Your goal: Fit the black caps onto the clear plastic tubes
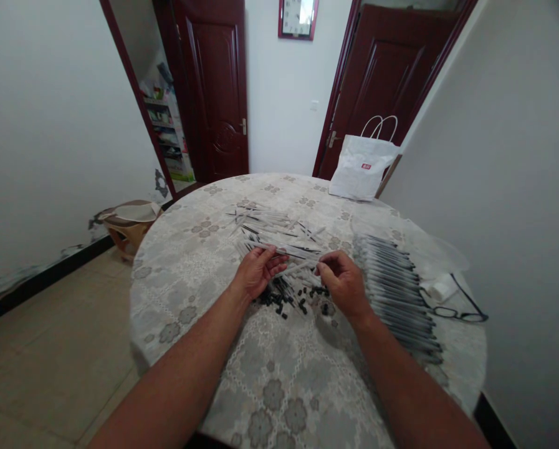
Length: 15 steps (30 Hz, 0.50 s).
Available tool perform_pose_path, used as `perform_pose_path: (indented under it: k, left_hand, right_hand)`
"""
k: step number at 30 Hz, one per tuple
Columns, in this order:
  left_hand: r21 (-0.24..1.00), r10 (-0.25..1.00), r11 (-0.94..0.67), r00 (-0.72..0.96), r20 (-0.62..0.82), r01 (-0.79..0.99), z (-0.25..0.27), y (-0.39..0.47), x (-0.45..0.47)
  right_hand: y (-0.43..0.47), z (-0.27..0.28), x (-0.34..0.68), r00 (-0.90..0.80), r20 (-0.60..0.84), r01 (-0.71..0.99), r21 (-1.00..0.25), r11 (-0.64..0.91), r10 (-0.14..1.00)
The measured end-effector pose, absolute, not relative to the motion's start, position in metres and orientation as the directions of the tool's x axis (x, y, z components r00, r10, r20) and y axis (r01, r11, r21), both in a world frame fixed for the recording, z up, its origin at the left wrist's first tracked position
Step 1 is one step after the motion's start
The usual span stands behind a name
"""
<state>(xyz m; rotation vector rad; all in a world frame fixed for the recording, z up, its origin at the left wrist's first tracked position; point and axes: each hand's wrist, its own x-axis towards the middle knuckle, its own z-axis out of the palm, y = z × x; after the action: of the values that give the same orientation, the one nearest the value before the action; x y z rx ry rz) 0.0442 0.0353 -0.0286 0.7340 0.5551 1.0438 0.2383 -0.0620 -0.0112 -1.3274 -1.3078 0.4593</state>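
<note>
My left hand (257, 273) is closed round a slim white pen barrel (298, 252), which points to the right. Thumb and fingertips of my right hand (345, 284) are pinched together at the barrel's right end; what small part they hold, if any, is too small to make out. Beneath both hands lie more white barrels (302, 271) and dark thin pen parts (283, 292). Small black caps (302, 305) are scattered just in front of them. Farther back is a loose pile of pale tubes and dark refills (265, 218).
Rows of grey pens in clear plastic (396, 290) lie to the right. Beside them are eyeglasses (461, 315) and a white roll (442, 287). A white paper bag (364, 168) stands at the far edge of the round table (176, 274). A stool (132, 224) is at the left.
</note>
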Motion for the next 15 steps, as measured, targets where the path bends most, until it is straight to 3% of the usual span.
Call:
perform_pose_path:
  k: [6,11,15]
  left_hand:
    - [0.827,0.737,0.416,0.672,-0.065,-0.377,-0.028,0.024,0.046]
    - [0.821,0.751,0.415,0.657,-0.066,-0.391,-0.029,0.026,0.046]
    - [0.793,0.819,0.392,0.569,-0.070,-0.466,-0.028,0.030,0.045]
  right_hand:
    - [-0.063,-0.017,0.227,0.089,0.376,0.461,-0.836,0.296,0.922]
    - [-0.061,-0.017,0.232,0.054,0.350,0.475,-0.833,0.284,0.935]
    - [-0.062,-0.010,0.246,-0.101,0.396,0.721,-0.603,0.341,0.913]
